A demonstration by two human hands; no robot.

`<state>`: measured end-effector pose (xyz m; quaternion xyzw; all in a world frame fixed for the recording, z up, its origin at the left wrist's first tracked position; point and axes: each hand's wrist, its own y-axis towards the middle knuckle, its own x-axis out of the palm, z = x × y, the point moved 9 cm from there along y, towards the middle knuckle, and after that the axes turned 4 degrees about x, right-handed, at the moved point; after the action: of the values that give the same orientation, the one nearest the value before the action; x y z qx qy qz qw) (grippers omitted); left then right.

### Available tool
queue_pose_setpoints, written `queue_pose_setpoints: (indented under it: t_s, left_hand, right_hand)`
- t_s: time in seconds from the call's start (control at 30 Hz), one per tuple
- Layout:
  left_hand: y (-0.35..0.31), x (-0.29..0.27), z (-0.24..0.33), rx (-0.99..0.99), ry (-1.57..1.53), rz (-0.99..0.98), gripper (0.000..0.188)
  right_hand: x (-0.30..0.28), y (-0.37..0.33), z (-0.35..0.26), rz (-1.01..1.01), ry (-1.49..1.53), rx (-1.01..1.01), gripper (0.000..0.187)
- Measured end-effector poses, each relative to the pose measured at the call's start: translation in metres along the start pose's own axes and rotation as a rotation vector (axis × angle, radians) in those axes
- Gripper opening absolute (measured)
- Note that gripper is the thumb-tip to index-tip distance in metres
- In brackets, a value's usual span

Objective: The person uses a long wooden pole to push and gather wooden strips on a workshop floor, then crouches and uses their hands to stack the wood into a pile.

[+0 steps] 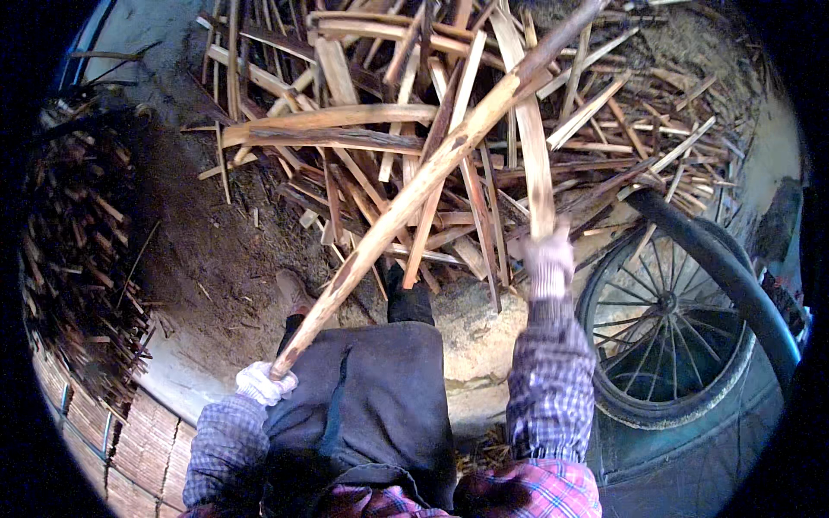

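My left hand [266, 382], in a whitish glove, is closed round the near end of a long wooden pole [401, 211] beside my left thigh. Partly stripped of bark, the pole slants up to the far right across the wood pile. In front of me on the right, my gloved right hand [549, 259] is closed at the near end of a pale split wood stick [534, 160]. The hand is slightly blurred. That stick runs away from me and passes by the pole near its far part; whether they touch I cannot tell.
A large heap of split wood sticks [345, 121] spreads before my feet. At the right stands a spoked wheel [667, 302] with a dark curved bar [717, 259] over it. Stacked wood [82, 250] lies at the left, near a brick surface [142, 440].
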<state>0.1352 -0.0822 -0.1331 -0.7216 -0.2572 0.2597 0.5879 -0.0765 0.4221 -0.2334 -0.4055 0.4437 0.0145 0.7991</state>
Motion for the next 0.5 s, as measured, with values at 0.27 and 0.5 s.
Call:
queue_pose_setpoints:
  t_s: [0.27, 0.5]
  left_hand:
    - [-0.025, -0.004, -0.007, 0.146, 0.26, 0.018, 0.034]
    - [-0.092, -0.025, 0.006, 0.316, 0.045, 0.06, 0.037]
  right_hand:
    - [0.144, -0.268, 0.248, -0.328, -0.024, 0.169, 0.09]
    - [0.154, -0.409, 0.258, -0.42, 0.885, 0.302, 0.03]
